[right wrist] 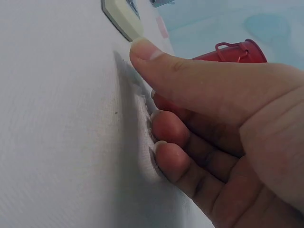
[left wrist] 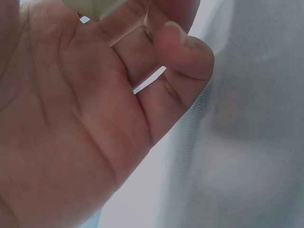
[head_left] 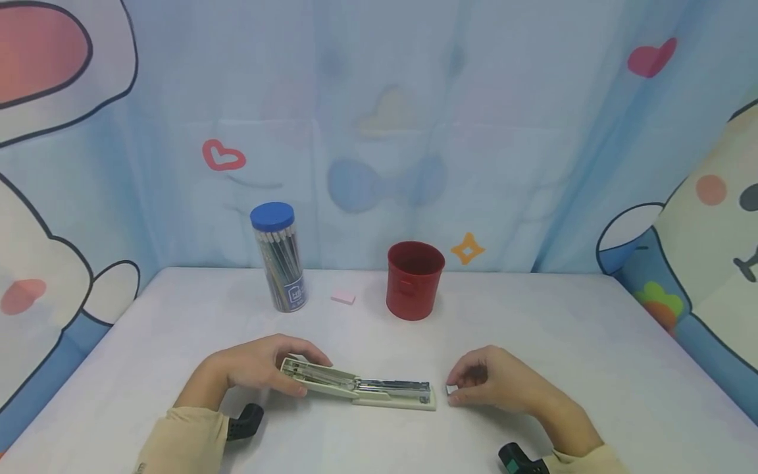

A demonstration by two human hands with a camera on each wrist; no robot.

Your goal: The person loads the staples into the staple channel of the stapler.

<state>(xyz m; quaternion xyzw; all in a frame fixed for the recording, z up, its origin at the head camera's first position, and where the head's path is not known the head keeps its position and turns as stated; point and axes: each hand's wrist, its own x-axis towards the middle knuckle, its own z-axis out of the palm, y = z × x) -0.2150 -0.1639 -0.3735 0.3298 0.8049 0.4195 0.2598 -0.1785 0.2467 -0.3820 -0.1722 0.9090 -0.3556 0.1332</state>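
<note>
A pale green stapler [head_left: 393, 399] lies opened out flat on the table in the head view, its metal magazine uncovered on the right half. My left hand [head_left: 260, 365] grips the stapler's raised top part at the left, thumb in front and fingers behind. In the left wrist view a pale green corner [left wrist: 97, 7] shows above the palm. Just off the stapler's right end, my right hand [head_left: 503, 382] pinches a small silvery-grey piece [head_left: 452, 389], likely a strip of staples, low over the table. In the right wrist view I cannot make this piece out clearly.
A clear tub of pencils [head_left: 281, 263] with a blue lid stands at the back left. Right of it lies a small pink block [head_left: 343, 297]. A red bucket-shaped cup [head_left: 414, 283] stands behind the stapler, before a blue printed curtain [head_left: 379, 151].
</note>
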